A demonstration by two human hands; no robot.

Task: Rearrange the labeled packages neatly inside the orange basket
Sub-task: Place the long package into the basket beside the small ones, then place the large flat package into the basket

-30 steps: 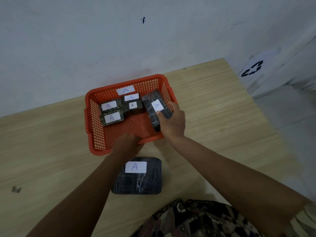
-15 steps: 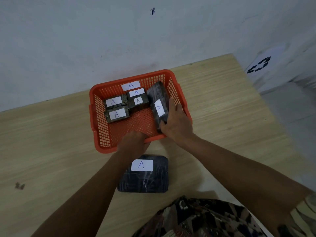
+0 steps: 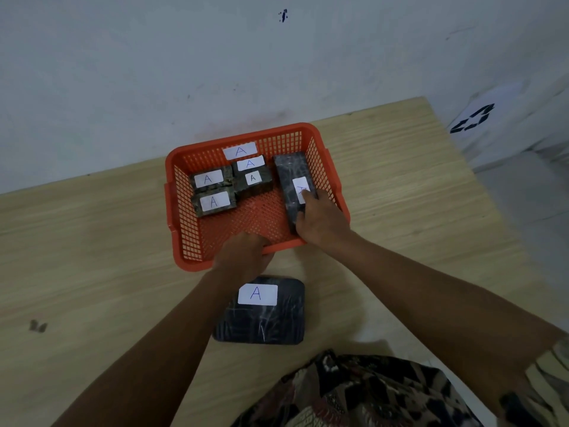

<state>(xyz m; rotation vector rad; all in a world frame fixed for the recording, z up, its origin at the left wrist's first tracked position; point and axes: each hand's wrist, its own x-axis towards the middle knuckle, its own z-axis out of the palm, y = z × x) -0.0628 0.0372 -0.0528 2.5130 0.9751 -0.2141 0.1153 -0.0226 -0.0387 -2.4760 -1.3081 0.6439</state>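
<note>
Right hand: clamped on the near end of the long dark package, fingers curled over its label, thumb on the inner side.
Long dark package: lay lengthwise along the right wall of the orange basket, right of centre frame, far end touching or just short of the back wall; hard to tell which.
Left hand: closed over the basket's near rim, centre of frame, fingers folded inside, steadying it.
Small packages: four by the count, huddled in the basket's upper-left corner; the front-left one and the one behind it side by side, two more touching them on the right, one apparently stacked.
Loose label: stuck on the back wall of the basket, above the cluster.
Flat dark package: outside the basket, on the wooden table just below the left hand, label up.
Look of the goods: dark, glossy wrap with pale creases, white labels marked "A" in blue.
Risk, wrap: looked slick; a loose hold could let the long package slide and end up crooked.
Risk, basket: light plastic; a hard shove sideways could skid it if the left hand eased off.
Risk, room: open floor remained between cluster and long package, but the flat package looked wide; could ride up on its neighbours.
</note>
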